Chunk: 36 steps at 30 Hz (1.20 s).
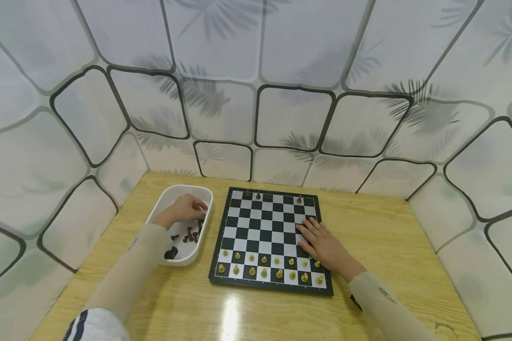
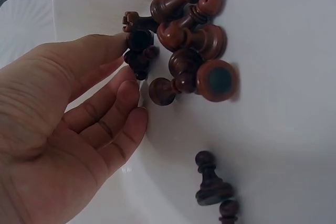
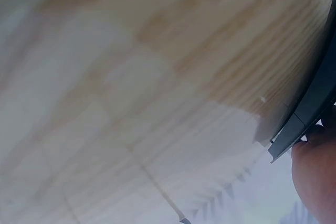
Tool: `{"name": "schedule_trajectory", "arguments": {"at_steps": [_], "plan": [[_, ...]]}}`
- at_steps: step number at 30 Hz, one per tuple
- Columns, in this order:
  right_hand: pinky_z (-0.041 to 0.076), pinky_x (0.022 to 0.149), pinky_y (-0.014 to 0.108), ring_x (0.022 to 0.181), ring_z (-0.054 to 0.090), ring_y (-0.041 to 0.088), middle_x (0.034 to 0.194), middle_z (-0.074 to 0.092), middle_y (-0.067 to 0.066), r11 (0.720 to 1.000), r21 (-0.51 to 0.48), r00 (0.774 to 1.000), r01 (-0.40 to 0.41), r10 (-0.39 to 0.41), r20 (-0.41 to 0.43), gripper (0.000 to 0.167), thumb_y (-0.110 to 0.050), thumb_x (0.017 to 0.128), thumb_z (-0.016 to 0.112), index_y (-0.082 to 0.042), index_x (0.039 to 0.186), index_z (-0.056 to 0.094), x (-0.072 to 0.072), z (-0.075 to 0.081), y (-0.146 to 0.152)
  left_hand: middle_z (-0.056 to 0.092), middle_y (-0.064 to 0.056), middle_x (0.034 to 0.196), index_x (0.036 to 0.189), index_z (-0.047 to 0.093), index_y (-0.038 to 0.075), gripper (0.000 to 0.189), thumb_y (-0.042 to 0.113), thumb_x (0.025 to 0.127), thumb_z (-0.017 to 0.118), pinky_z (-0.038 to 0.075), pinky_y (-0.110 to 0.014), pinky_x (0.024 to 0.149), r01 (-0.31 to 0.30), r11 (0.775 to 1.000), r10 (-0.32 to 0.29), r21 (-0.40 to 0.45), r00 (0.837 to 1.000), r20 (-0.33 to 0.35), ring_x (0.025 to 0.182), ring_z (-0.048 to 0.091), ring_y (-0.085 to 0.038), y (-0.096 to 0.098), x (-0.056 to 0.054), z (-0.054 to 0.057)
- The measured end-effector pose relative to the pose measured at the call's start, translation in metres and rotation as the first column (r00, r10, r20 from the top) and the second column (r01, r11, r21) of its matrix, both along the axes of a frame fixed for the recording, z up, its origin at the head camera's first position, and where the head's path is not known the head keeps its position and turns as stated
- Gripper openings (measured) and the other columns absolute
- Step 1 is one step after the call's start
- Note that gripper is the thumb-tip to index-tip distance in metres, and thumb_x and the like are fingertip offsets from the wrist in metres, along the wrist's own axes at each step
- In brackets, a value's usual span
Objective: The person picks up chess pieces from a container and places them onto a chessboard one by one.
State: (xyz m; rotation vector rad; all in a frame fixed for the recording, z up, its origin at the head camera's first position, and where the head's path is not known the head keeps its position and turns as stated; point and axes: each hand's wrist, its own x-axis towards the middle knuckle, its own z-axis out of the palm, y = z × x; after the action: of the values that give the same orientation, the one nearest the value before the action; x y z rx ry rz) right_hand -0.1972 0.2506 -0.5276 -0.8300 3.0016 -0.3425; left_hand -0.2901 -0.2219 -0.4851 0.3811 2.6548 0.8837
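My left hand (image 1: 187,208) reaches into a white plastic tub (image 1: 157,214) at the left. In the left wrist view, its thumb and fingertips meet a dark rook (image 2: 137,22) and a dark pawn (image 2: 138,62) by the tub wall; whether they pinch one is hidden. More brown chess pieces (image 2: 205,40) lie heaped beside them. My right hand (image 1: 326,246) rests with spread fingers on the right edge of the chessboard (image 1: 266,222). Yellow pieces (image 1: 264,272) fill the two near rows. Several dark pieces (image 1: 258,195) stand along the far row.
The board and tub stand on a yellow wooden table (image 1: 367,222). A patterned wall covering (image 1: 296,116) closes off the back and both sides. A black item (image 1: 170,253) lies in the near end of the tub. The right wrist view shows the board's dark edge (image 3: 307,111).
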Motion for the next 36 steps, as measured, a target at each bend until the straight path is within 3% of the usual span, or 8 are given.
{"name": "schedule_trajectory", "arguments": {"at_steps": [6,13,24,36], "plan": [[0.026,0.127,0.063,0.158,0.028,0.045,0.168,0.038,0.022,1.0,0.003,1.0,0.003,-0.003,0.002,0.06,-0.042,0.111,0.05,-0.007,0.16,0.044,-0.001,0.001,0.0,0.078,-0.018,0.111,0.118,0.077,0.003,0.031,0.024,0.095,0.076,0.059,-0.038,0.081,0.0,1.0,0.0,-0.012,1.0,0.004,0.089,0.072,-0.021,-0.007,0.001,0.002],[0.025,0.127,0.063,0.158,0.028,0.045,0.168,0.037,0.021,1.0,0.013,1.0,0.001,-0.001,-0.002,0.061,-0.043,0.111,0.049,-0.008,0.16,0.044,-0.002,0.0,0.0,0.079,-0.011,0.104,0.113,0.08,0.007,0.029,0.027,0.091,0.079,0.054,-0.033,0.077,0.047,0.998,-0.044,-0.046,0.998,0.049,0.086,0.069,-0.017,-0.012,0.002,0.005],[0.026,0.126,0.063,0.158,0.028,0.045,0.167,0.038,0.022,1.0,0.003,1.0,0.0,0.0,-0.002,0.06,-0.042,0.111,0.05,-0.008,0.16,0.044,0.0,-0.003,0.0,0.079,-0.006,0.095,0.108,0.08,0.006,0.024,0.018,0.088,0.077,0.056,-0.031,0.076,0.094,0.992,-0.086,-0.082,0.992,0.094,0.082,0.069,-0.015,-0.001,0.004,0.008],[0.026,0.127,0.063,0.158,0.029,0.045,0.167,0.038,0.022,1.0,0.008,1.0,0.007,-0.007,-0.009,0.06,-0.042,0.111,0.05,-0.008,0.16,0.044,0.001,-0.005,0.0,0.079,-0.008,0.097,0.105,0.081,0.006,0.02,0.017,0.09,0.075,0.054,-0.029,0.074,0.041,0.996,-0.036,-0.083,0.998,0.058,0.082,0.068,-0.016,0.002,0.007,0.009]]}}
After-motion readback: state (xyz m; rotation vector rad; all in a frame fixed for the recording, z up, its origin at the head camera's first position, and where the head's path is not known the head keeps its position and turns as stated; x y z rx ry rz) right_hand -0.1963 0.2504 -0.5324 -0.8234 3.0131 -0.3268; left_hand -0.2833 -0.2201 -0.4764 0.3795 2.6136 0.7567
